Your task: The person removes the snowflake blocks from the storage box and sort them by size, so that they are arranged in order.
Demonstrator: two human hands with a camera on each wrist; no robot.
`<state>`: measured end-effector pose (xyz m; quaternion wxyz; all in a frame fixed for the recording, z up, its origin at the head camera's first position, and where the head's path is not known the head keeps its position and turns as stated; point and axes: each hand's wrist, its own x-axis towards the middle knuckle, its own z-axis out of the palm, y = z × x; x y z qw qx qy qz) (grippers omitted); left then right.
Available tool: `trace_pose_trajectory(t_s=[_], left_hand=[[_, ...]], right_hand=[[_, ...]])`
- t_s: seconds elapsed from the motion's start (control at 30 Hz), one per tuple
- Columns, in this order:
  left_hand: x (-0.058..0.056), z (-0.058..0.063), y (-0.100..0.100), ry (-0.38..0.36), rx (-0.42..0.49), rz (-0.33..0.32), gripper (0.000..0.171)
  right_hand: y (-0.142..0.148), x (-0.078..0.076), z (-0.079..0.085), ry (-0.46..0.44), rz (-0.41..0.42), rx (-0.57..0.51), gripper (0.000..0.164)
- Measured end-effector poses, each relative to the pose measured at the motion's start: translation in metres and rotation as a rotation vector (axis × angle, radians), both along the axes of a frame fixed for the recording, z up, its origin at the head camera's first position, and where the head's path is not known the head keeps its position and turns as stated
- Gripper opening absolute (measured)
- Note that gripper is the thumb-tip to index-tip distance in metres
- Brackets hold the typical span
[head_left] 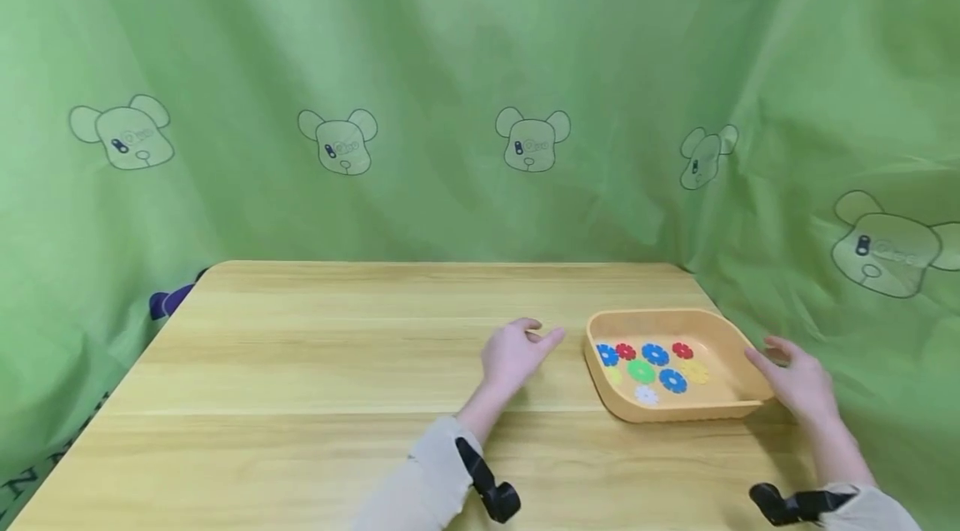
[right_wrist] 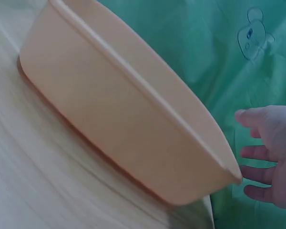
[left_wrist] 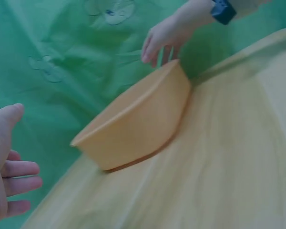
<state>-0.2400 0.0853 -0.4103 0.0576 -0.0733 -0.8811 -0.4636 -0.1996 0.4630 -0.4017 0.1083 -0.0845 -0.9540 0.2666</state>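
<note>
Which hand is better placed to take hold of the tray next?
Probably the right hand: it is at the edge of the tray, though contact is unclear. The left hand is apart, with table showing between.

Table (head_left: 300,389): lower frame, before the curtain (head_left: 450,31)
Tray (head_left: 675,413): on the table, right of centre
Discs (head_left: 641,371): in the tray, toward its left
Left hand (head_left: 513,358): left of the tray, apart
Right hand (head_left: 804,383): beside the tray's right end

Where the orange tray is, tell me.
In the head view, the orange tray is at right on the table, between the left hand and right hand.
</note>
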Motion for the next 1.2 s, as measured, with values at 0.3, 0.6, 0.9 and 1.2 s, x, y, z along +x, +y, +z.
trace_pose_trajectory(t_s=[0.3, 0.6, 0.9, 1.2], left_hand=[[0.01, -0.012, 0.047, -0.102, -0.123, -0.097, 0.061], [0.02, -0.02, 0.072, -0.159, -0.147, -0.083, 0.056], [0.024, -0.024, 0.068, -0.203, -0.091, -0.074, 0.064], [0.017, -0.028, 0.047, -0.225, 0.015, -0.062, 0.057]], right_hand=[[0.015, 0.001, -0.01, -0.023, -0.026, 0.021, 0.051], [0.023, -0.001, -0.016, -0.085, -0.059, -0.017, 0.047], [0.019, -0.004, -0.022, -0.081, -0.005, -0.116, 0.049], [0.006, -0.007, -0.031, -0.036, 0.149, -0.28, 0.054]])
